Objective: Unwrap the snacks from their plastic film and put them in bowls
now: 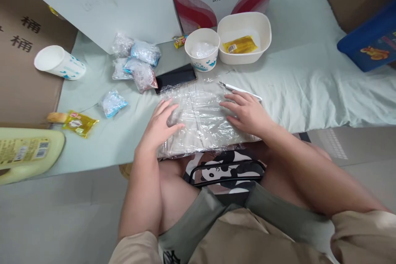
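Observation:
A sheet of clear plastic wrap (201, 119) lies spread and wrinkled on the cloth in front of me, its near side reaching the edge. My left hand (162, 126) rests at its left side with the fingers apart. On the right side of the wrap, my right hand (246, 111) has its fingers spread and holds nothing. Just beyond that hand lies a white pen-like tool (239, 90) with a thin dark tip. A black phone (176, 77) sits behind the wrap's left far corner.
Several plastic-wrapped bundles (137, 60) are grouped at the left, with one wrapped bundle (113, 104) apart. A paper cup (202, 51), a white bowl (244, 55) holding a yellow packet, and a tilted cup (60, 62) stand around. A yellow packet (81, 123) and pale yellow jug (31, 152) lie left.

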`<control>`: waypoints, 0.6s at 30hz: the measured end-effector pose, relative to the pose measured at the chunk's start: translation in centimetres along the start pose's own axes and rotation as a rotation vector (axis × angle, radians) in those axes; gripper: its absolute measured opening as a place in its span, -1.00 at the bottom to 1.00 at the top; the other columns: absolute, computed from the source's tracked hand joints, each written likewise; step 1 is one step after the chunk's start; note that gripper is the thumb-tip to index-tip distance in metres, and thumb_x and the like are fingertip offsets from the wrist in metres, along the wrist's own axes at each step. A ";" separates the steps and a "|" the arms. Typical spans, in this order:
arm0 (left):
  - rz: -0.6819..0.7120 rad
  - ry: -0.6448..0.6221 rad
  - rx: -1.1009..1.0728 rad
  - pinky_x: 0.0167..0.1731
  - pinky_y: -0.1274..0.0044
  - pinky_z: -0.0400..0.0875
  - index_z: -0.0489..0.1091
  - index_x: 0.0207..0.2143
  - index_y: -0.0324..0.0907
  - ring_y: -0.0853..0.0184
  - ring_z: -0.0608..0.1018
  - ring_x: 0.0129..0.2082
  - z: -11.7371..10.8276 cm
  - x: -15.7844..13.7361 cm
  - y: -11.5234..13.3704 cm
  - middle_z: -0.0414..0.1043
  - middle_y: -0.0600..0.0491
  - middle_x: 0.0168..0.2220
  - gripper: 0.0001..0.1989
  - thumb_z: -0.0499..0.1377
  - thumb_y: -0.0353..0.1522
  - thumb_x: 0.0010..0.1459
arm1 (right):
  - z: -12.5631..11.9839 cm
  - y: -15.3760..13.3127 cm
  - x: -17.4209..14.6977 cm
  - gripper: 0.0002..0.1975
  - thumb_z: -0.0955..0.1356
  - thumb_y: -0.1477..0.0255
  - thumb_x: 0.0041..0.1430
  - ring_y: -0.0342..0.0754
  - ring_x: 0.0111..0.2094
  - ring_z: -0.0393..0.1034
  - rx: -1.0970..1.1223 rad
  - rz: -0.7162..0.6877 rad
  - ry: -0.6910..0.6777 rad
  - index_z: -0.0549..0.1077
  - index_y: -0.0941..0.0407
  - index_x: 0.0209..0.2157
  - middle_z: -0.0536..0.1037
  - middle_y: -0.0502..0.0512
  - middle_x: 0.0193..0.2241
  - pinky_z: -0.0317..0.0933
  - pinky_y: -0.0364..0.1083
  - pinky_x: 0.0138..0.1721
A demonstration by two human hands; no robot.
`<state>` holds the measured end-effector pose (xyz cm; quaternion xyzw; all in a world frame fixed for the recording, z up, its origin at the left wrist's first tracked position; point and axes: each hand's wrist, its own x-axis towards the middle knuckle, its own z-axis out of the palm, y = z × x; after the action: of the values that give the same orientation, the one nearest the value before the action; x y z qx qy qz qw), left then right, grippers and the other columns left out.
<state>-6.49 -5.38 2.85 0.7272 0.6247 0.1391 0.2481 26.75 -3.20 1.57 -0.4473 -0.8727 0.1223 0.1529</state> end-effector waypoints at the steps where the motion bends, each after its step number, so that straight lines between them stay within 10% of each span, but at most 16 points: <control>1: 0.000 -0.011 -0.013 0.44 0.10 0.12 0.43 0.21 -0.04 0.01 0.13 0.50 -0.1 -0.1 -0.2 0.22 -0.06 0.44 -0.43 0.36 -0.24 0.14 | 0.1 0.0 0.1 -0.64 0.34 0.36 0.31 0.32 0.31 0.30 0.007 -0.015 0.005 0.55 -0.01 0.10 0.50 0.14 0.23 0.23 0.36 0.28; 10: 0.035 0.235 -0.189 0.24 0.18 0.39 0.56 -0.43 -0.06 0.08 0.57 0.10 -1.8 -0.9 0.8 0.65 -0.01 -0.14 -0.88 0.29 -0.24 0.08 | -2.4 -0.6 0.2 -0.83 0.30 0.34 0.34 0.17 0.07 0.52 0.443 -0.065 0.150 0.50 0.05 -0.30 0.65 0.16 -0.12 0.37 0.20 0.15; 18: -0.137 0.308 -0.895 -0.14 0.38 0.58 0.52 -0.44 -0.11 0.26 0.64 -0.35 -2.1 -0.9 1.1 0.58 0.04 -0.46 -0.70 0.45 -0.12 -0.09 | -4.8 -0.7 -0.5 -0.78 0.39 0.21 0.29 -0.13 -0.55 0.42 0.913 0.449 0.133 0.44 0.08 -0.25 0.54 0.01 -0.50 0.25 -0.13 -0.55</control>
<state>-6.81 -5.96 5.35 0.4770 0.5795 0.4839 0.4501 28.31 -3.63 6.22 -0.5182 -0.6012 0.4920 0.3578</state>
